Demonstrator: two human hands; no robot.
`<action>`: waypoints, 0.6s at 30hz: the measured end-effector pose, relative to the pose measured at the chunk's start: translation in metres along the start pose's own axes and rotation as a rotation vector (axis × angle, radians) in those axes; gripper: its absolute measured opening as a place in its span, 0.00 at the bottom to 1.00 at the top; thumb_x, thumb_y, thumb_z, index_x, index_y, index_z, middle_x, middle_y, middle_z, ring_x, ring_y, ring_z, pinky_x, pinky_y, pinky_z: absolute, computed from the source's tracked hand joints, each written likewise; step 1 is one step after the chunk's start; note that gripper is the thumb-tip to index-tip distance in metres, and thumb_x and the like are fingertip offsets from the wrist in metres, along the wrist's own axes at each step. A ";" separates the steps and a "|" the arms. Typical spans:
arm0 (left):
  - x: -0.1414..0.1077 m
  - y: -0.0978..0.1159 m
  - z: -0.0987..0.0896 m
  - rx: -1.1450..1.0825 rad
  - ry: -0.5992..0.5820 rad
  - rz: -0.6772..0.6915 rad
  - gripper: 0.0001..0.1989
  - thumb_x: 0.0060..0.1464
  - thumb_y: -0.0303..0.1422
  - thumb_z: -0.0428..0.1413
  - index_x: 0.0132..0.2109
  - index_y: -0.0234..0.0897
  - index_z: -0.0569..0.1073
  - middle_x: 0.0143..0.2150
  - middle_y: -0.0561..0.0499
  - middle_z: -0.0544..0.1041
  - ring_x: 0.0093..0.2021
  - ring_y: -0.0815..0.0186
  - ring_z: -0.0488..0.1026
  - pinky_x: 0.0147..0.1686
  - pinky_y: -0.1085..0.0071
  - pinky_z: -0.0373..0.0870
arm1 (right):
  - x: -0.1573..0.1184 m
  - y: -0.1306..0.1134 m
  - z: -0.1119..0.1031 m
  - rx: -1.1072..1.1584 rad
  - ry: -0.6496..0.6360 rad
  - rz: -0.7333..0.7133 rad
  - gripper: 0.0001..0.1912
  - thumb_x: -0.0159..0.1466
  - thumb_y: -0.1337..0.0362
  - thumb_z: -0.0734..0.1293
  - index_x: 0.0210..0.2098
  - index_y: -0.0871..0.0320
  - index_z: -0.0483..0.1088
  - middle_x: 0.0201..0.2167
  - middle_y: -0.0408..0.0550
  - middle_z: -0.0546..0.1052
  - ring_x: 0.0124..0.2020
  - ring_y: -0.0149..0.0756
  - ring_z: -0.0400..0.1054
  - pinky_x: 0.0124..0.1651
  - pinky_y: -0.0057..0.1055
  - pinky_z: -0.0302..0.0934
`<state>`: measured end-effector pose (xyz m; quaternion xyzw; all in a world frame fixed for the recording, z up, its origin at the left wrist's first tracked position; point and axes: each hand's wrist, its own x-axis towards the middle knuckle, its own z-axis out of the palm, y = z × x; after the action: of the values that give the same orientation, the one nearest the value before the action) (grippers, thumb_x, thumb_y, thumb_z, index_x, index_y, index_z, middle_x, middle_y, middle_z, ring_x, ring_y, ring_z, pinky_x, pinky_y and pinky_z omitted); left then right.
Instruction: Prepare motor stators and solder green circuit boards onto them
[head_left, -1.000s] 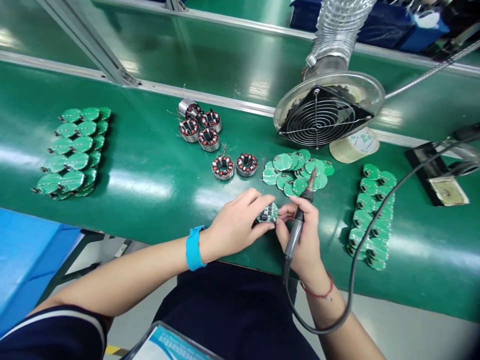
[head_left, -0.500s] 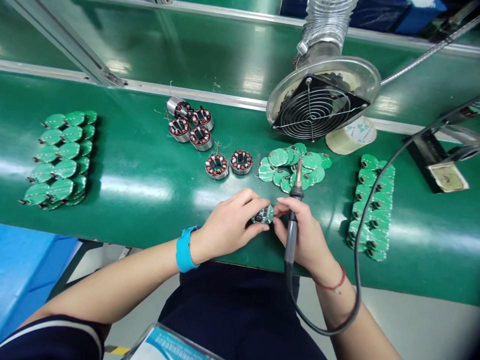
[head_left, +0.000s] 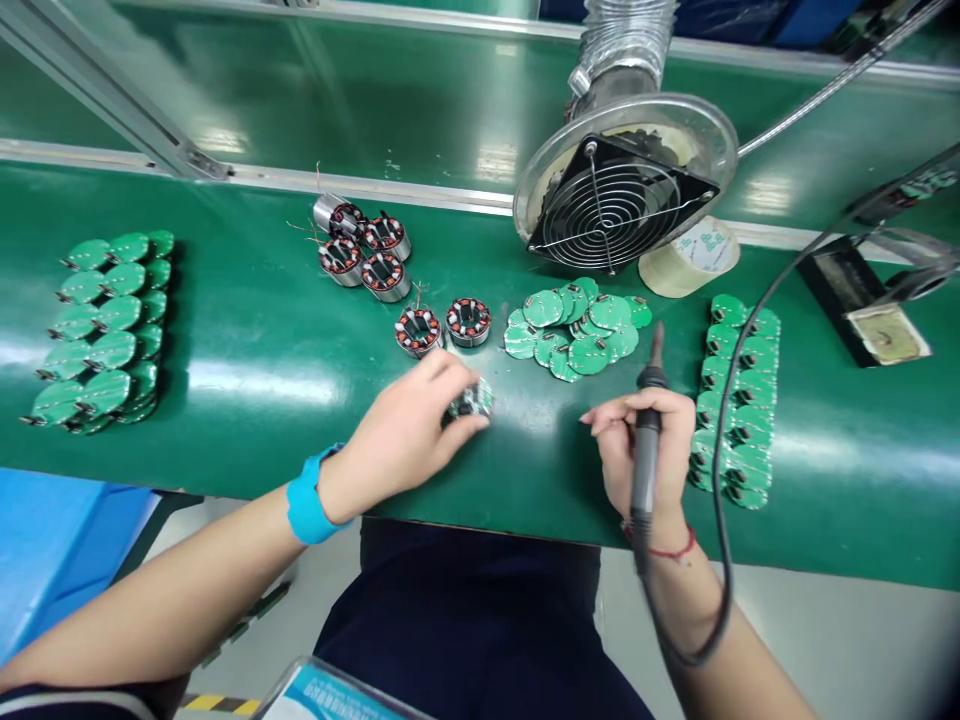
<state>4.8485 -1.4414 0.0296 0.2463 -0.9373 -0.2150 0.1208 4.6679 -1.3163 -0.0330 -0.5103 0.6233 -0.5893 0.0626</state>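
Note:
My left hand [head_left: 420,425] grips a small round circuit board [head_left: 474,400] between thumb and fingers, just above the green bench or on it; I cannot tell which. The board's component side faces up, partly covered by the fingers. Directly beyond it stand two motor stators [head_left: 469,322] with copper windings. My right hand [head_left: 649,440] is closed around a soldering iron [head_left: 646,460], its tip pointing away from me. Left of the iron's tip lies a loose pile of green round boards [head_left: 589,353].
Stacked rows of boards stand at the left [head_left: 112,350] and right [head_left: 739,420]. More stators [head_left: 385,275] cluster farther back. A fume extractor fan [head_left: 607,215] hangs over the bench, beside a tape roll [head_left: 694,258]. The iron's cable [head_left: 726,480] loops past the right rows toward the iron stand [head_left: 862,310].
My hands have moved apart. The left has carried the circuit board leftward toward the stators, and the right has drawn the soldering iron away to the right.

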 end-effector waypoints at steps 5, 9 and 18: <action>-0.002 -0.005 -0.002 0.055 0.020 -0.022 0.14 0.58 0.33 0.54 0.50 0.35 0.65 0.48 0.45 0.67 0.47 0.59 0.68 0.46 0.62 0.69 | -0.002 -0.012 0.018 -0.044 -0.205 -0.002 0.18 0.60 0.72 0.65 0.48 0.52 0.60 0.41 0.47 0.72 0.42 0.36 0.70 0.45 0.39 0.67; -0.007 -0.003 0.001 0.021 0.004 -0.014 0.14 0.59 0.34 0.54 0.51 0.36 0.65 0.48 0.46 0.66 0.48 0.60 0.68 0.47 0.63 0.69 | 0.002 -0.021 0.039 0.068 -0.255 0.053 0.20 0.61 0.72 0.64 0.51 0.51 0.58 0.42 0.47 0.72 0.42 0.36 0.70 0.45 0.38 0.67; -0.009 -0.004 0.001 0.035 -0.069 0.027 0.17 0.61 0.32 0.50 0.56 0.40 0.64 0.46 0.47 0.65 0.45 0.61 0.67 0.44 0.64 0.69 | 0.013 -0.021 0.041 0.209 -0.360 0.107 0.20 0.61 0.75 0.63 0.49 0.51 0.57 0.39 0.43 0.71 0.39 0.31 0.69 0.43 0.32 0.66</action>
<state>4.8581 -1.4399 0.0259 0.2282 -0.9477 -0.2053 0.0872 4.7013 -1.3483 -0.0222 -0.5640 0.5637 -0.5461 0.2567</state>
